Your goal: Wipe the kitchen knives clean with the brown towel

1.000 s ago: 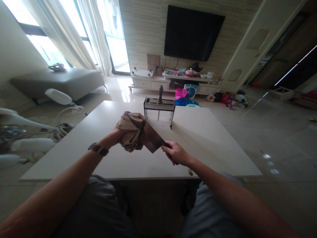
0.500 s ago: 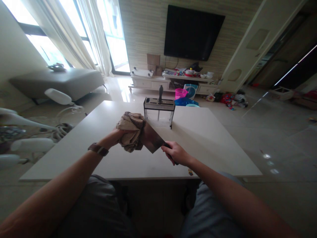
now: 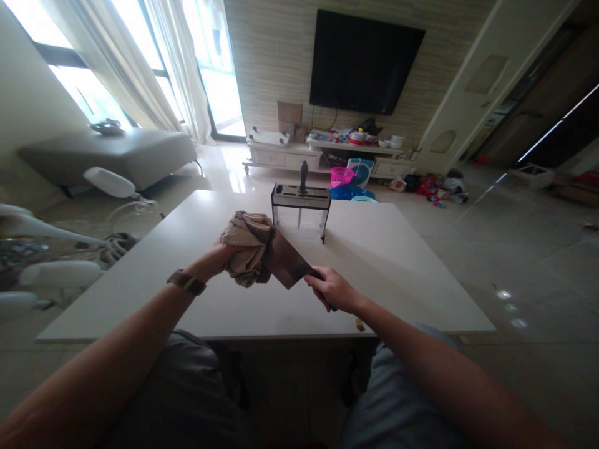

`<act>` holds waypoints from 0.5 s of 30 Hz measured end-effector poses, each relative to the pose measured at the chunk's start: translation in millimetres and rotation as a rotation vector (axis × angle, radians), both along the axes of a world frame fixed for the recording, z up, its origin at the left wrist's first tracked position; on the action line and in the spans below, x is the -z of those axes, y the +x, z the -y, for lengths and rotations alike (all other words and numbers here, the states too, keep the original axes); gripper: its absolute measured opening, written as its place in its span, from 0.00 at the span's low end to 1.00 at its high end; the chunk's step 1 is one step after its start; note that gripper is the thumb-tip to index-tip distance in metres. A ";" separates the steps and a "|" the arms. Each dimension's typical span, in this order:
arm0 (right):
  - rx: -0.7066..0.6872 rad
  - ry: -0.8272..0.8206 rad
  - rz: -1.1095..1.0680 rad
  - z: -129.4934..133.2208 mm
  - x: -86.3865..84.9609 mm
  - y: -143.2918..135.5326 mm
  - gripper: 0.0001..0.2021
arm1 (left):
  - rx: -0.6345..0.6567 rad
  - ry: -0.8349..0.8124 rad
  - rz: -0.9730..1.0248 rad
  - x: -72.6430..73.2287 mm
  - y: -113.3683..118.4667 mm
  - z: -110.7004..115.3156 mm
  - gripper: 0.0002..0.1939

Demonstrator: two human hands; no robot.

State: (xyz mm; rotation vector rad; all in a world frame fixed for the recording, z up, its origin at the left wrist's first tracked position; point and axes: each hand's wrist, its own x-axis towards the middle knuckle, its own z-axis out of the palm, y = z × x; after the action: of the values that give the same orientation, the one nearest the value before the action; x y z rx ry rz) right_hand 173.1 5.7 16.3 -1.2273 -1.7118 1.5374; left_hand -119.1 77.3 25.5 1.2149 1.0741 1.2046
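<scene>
My right hand (image 3: pixel 331 289) is closed around the dark handle of a cleaver (image 3: pixel 291 259), whose broad blade points up and to the left. A bunched beige-brown cloth (image 3: pixel 246 249) covers the far end of the blade. My left hand (image 3: pixel 219 259) grips that cloth from the left; most of its fingers are hidden by the folds. Just beyond the blade stands a clear-sided knife block (image 3: pixel 301 218) with a metal-and-black top, and one black-handled tool (image 3: pixel 304 176) sticks up from it.
Both hands are over a white table (image 3: pixel 397 268). A small yellowish item (image 3: pixel 360 324) lies at its near edge, by my right forearm. White chair-like pieces (image 3: pixel 110 181) stand at the left. Beyond the table are a pink basket (image 3: pixel 341 177) and a low cabinet (image 3: pixel 276 157).
</scene>
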 end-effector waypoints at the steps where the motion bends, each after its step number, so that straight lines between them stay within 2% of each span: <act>1: 0.002 0.002 0.002 0.0 -0.1 0.0 0.14 | 0.003 -0.006 0.002 -0.3 0.2 0.0 0.34; 7: 0.007 0.020 -0.031 0.1 -2.1 -1.3 0.13 | -0.089 -0.070 0.131 3.7 3.8 -2.6 0.30; 15: 0.072 0.050 -0.089 -0.2 0.7 -2.4 0.14 | -0.087 -0.101 0.380 -1.6 24.9 -4.2 0.21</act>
State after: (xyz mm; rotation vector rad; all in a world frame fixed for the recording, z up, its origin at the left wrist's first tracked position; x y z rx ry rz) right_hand 170.7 5.9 15.6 -1.1646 -1.6219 1.4761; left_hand -94.2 81.6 27.2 0.8259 0.8958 1.3654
